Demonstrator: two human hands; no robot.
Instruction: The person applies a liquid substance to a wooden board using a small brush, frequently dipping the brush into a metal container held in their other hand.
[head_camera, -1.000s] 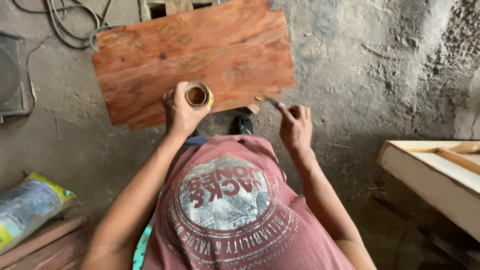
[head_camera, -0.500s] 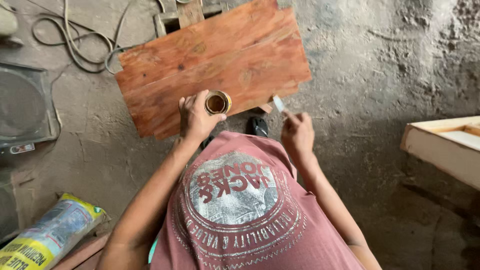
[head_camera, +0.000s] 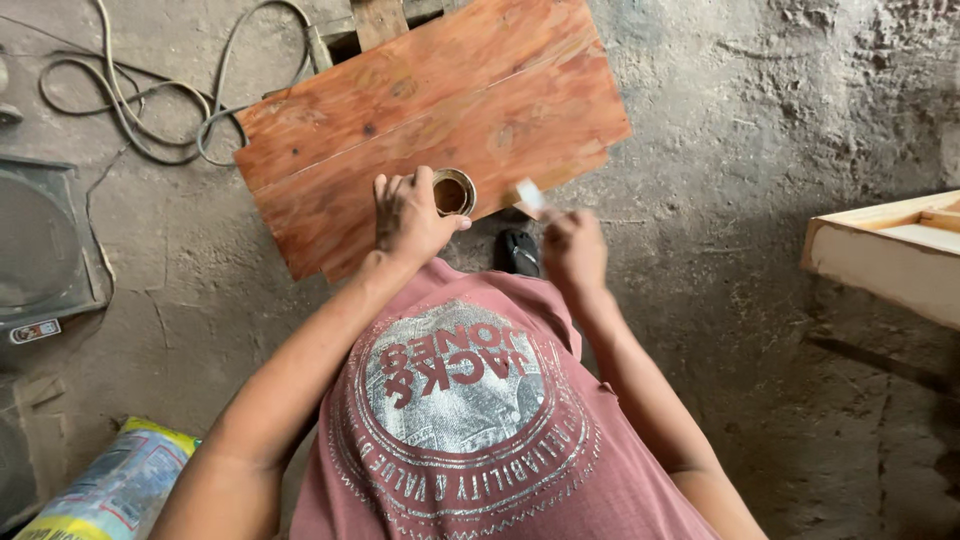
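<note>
Head view: left hand (head_camera: 408, 215) grips tin (head_camera: 452, 192) (open)

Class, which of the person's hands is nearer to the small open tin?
Left. The left hand grips the tin; the right hand, holding a brush, is apart to its right.

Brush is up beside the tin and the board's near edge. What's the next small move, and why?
Probably dip the brush into the tin. The left hand holds the open tin with brown liquid showing, and the right hand has the brush tip just beside it over the near edge of the reddish board.
</note>
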